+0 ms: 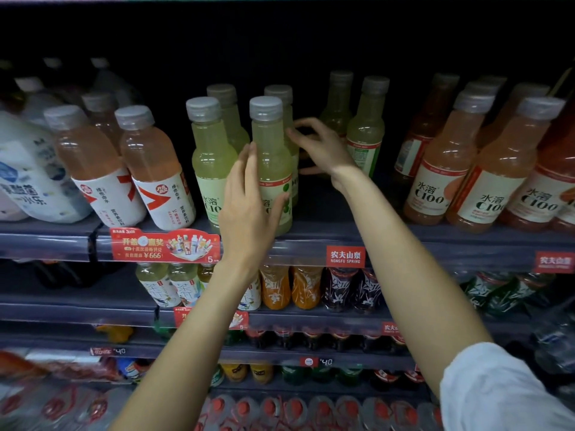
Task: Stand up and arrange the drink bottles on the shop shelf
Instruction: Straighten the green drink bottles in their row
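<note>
Now my left hand (249, 197) wraps the front green bottle (272, 163) at the shelf (404, 241) edge, my right hand (317, 147) spread behind it; full and smooth, it probably needs a firm mid-body hold.

A front green bottle (271, 164) of pale yellow-green drink stands upright at the edge of the shelf (389, 241), near the picture's centre, with a grey cap and a white and green label. At its 9 o'clock stands a matching bottle (209, 157), just beside it. Two more green bottles stand close behind them, at 12 o'clock. At 3 o'clock, across a gap, another green pair (364, 129) stands further back. Orange-pink bottles (448, 163) fill the far right, and leaning orange-pink ones (155, 169) fill the left.
</note>
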A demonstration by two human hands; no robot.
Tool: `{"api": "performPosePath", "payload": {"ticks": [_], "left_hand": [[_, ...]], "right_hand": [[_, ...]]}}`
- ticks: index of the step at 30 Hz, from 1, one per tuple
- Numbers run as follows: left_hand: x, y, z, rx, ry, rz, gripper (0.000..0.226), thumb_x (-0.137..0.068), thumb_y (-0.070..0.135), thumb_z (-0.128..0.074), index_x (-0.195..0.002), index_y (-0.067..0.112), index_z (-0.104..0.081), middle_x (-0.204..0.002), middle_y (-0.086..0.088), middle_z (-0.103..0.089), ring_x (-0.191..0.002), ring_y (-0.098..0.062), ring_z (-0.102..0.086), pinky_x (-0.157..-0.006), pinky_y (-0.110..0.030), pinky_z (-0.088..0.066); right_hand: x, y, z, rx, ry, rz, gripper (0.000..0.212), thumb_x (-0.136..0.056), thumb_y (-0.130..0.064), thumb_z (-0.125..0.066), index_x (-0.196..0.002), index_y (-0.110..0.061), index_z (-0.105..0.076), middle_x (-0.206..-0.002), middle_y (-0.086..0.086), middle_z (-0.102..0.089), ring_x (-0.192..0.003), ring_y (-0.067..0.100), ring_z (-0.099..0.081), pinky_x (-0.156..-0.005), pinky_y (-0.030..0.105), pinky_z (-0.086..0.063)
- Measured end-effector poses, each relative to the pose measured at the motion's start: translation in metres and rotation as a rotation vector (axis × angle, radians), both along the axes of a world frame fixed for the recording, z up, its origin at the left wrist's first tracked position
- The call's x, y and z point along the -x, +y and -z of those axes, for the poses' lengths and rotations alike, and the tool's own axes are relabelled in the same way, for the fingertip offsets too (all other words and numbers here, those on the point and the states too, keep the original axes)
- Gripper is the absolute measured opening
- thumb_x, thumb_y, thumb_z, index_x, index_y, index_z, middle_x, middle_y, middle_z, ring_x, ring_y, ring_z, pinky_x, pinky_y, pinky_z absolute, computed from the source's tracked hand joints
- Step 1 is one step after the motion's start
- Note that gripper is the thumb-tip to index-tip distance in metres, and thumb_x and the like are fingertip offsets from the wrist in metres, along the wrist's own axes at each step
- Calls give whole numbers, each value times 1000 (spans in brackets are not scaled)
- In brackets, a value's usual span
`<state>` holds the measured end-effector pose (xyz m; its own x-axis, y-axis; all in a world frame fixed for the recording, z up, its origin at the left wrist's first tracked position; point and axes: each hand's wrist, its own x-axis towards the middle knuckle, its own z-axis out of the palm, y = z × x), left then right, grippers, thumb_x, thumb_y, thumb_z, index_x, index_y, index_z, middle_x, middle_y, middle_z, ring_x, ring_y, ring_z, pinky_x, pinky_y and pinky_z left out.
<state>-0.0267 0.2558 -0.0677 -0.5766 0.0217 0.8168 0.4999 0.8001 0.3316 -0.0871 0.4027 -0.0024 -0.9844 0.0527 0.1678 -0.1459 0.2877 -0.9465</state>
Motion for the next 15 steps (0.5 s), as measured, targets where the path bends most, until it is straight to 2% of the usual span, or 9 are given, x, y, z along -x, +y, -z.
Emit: {"api": "performPosePath", "payload": {"ticks": [3,15], "left_hand": [[0,-1,-1,3,-6,-8,73,-84,23,-73,-143,1,-36,-142,-15,-45,-127,-25,-43,-90,-25,-43],[-1,0,-2,-5,-11,-5,73,-85,23,-73,-143,0,-35,-143,-16,-45,-127,-25,-42,-96,-20,-32]], "right_hand": [[2,-5,2,4,15,1,34,-91,-41,-58,-121,-26,-54,-118,6,-58,-109,21,-56,-81,42,-56],[3,-8,5,-60,59,4,33,-93,-40,-55,-122,-24,-54,-113,4,-59,-105,17,-57,-83,40,-56]]}}
